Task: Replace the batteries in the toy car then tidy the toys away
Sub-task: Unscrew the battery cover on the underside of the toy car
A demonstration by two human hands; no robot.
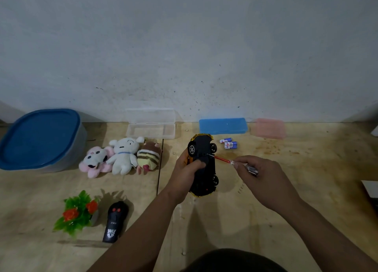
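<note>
My left hand grips the toy car, a gold-bodied car turned on its side so its black underside and wheels face right. My right hand pinches a screwdriver with a red shaft and clear handle; its tip touches the middle of the car's underside. Several small blue-and-white batteries lie on the wooden floor just right of the car's far end. A black remote control with two red buttons lies at the lower left.
Three plush toys lie in a row left of the car. A grey tub with a blue lid stands far left. Against the wall are an open clear case, a blue case and a pink case. A fake plant sits lower left.
</note>
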